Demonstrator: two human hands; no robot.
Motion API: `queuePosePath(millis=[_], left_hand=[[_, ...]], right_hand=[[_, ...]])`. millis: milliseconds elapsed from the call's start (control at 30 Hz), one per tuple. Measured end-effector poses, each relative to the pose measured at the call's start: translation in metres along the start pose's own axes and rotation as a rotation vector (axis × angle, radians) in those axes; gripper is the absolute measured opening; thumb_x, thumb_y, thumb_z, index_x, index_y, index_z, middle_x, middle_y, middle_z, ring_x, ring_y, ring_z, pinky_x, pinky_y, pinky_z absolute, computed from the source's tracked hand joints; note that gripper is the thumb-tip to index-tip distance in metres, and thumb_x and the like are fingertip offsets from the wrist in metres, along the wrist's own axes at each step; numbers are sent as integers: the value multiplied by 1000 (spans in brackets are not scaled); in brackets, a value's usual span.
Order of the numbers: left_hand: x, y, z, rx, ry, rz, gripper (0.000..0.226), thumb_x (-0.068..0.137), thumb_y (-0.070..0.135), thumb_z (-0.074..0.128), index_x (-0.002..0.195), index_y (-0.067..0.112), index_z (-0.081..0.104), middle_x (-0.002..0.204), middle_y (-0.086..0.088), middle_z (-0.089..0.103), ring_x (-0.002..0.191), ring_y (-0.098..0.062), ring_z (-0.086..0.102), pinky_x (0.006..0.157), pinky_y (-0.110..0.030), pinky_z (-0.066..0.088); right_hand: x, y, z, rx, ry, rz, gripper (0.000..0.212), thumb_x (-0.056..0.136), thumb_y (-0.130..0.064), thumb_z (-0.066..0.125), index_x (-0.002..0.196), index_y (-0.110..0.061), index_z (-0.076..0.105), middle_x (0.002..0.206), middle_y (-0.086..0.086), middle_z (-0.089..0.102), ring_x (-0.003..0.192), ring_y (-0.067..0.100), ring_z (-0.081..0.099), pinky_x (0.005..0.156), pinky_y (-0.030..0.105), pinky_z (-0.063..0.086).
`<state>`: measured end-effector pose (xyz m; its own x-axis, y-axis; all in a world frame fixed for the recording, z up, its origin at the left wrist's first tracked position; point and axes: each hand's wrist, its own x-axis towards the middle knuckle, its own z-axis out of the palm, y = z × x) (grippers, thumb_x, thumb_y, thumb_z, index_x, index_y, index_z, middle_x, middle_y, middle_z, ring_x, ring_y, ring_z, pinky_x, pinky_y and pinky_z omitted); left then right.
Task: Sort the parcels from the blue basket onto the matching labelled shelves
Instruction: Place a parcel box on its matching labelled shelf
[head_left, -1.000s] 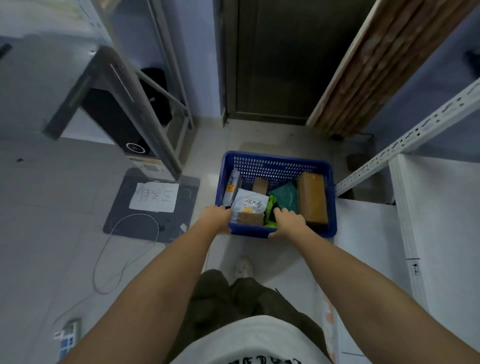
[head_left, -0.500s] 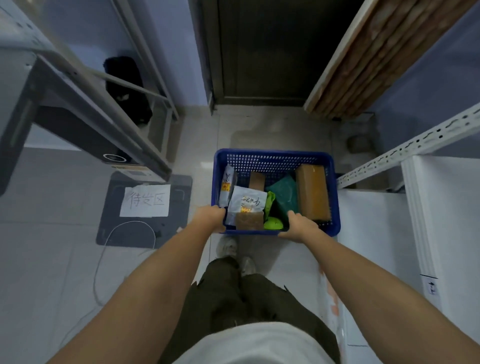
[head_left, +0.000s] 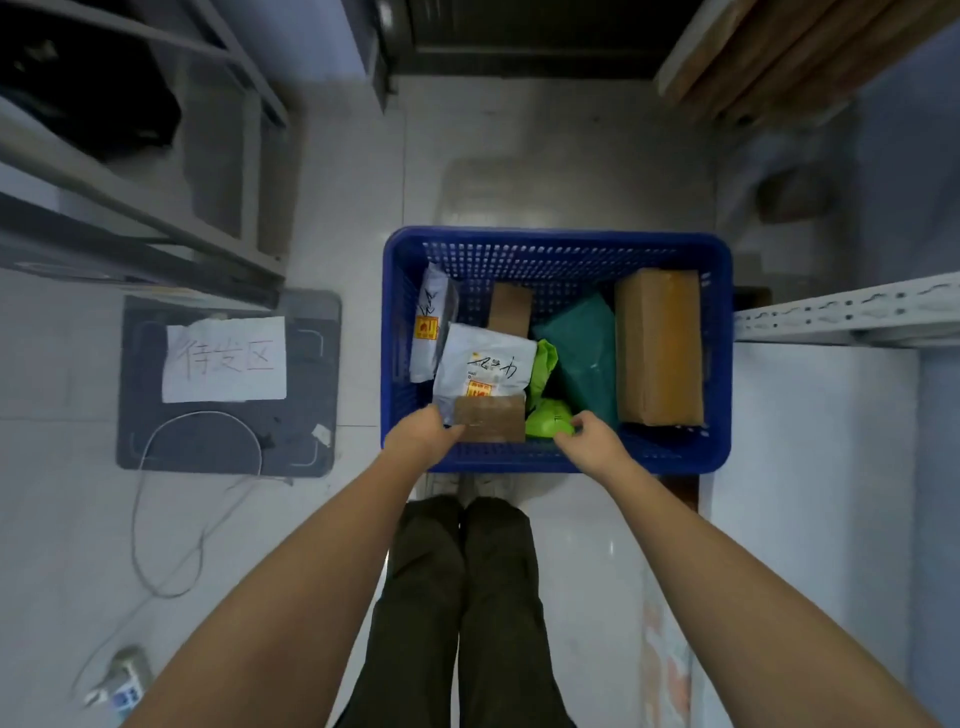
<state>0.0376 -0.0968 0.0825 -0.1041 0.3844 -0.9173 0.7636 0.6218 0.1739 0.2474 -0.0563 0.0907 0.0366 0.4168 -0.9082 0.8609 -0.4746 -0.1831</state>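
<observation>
The blue basket (head_left: 556, 249) sits low in front of my legs. It holds several parcels: two white mailers (head_left: 483, 371), a small brown box (head_left: 491, 421), a bright green bag (head_left: 548, 421), a dark green bag (head_left: 584, 353), a tall brown box (head_left: 658, 345) and another small brown box (head_left: 511, 309). My left hand (head_left: 423, 439) is curled over the near rim, fingertips against the small brown box. My right hand (head_left: 589, 441) is curled over the same rim beside the bright green bag.
A dark mat with a handwritten paper label (head_left: 224, 359) and a white cable (head_left: 156, 519) lie on the floor at left, under a grey metal shelf frame (head_left: 156, 228). A white shelf with a perforated rail (head_left: 852, 312) stands right. A dark door (head_left: 530, 36) is ahead.
The view has dropped closer to the basket, which now looks larger. Both hands have stayed at its near rim, and the right fingers have shifted towards the bright green bag.
</observation>
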Motion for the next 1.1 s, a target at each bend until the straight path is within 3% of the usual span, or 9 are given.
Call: queuePosePath(millis=[167,333,467,533,633,700,833,1033,1100], left_hand=[[111,-8,42,-161,-46,-54,49,99,41,40,132,5,43,122,-16,57,108,-31,55,84,-34,43],[190,-37,81,-214,-117,-125,52,101,40,34,138,3,40,136,-21,47,121,-35,47,97,-36,37],[237,-56,105,-310,-150,-124,47,100,43,34,120,5,54,118,-18,58,96,-30,54,81,-34,40],[252,-59,115,-405,-147,-135,47,100,44,35,119,7,56,110,-10,56,93,-24,51,80,-30,37],[262,-54,124,-515,-175,-151,40,101,36,35,115,6,58,111,-13,55,99,-22,50,84,-28,34],[261,-47,122,-583,-181,-182,49,101,39,32,126,4,54,126,-17,54,110,-26,51,89,-30,36],[253,-39,114,-697,-165,-241,60,98,52,31,138,9,47,140,-14,48,126,-28,47,108,-37,35],[223,-36,93,-807,-16,-242,62,94,58,35,135,12,43,125,-11,54,93,-24,57,76,-34,48],[208,-37,83,-927,12,-273,63,93,59,39,137,15,38,127,-9,51,94,-26,59,81,-38,53]], right_hand=[[109,18,44,89,-24,69,41,92,-25,50,129,-6,48,110,16,57,98,27,54,80,31,39],[191,44,87,28,-73,67,46,96,-27,46,137,-8,40,103,12,57,71,18,50,63,29,37],[233,59,108,15,-69,99,54,97,-26,45,145,-8,30,139,17,46,118,31,50,91,30,39],[246,63,113,51,-65,121,56,97,-27,45,147,-9,27,141,16,44,123,31,47,94,30,38],[257,64,117,109,-66,132,54,96,-26,44,146,-10,31,127,16,56,97,26,55,78,27,39],[256,62,116,146,-100,120,51,96,-22,44,145,-10,35,112,14,60,82,20,53,73,26,38],[240,55,110,231,-199,77,45,97,-21,44,141,-12,41,121,10,57,95,18,51,80,25,37],[203,28,94,520,-102,106,24,95,-31,47,115,-20,55,114,3,55,114,23,54,99,42,46],[184,16,88,581,-97,70,17,96,-30,47,109,-22,55,107,5,55,116,25,53,101,45,45]])
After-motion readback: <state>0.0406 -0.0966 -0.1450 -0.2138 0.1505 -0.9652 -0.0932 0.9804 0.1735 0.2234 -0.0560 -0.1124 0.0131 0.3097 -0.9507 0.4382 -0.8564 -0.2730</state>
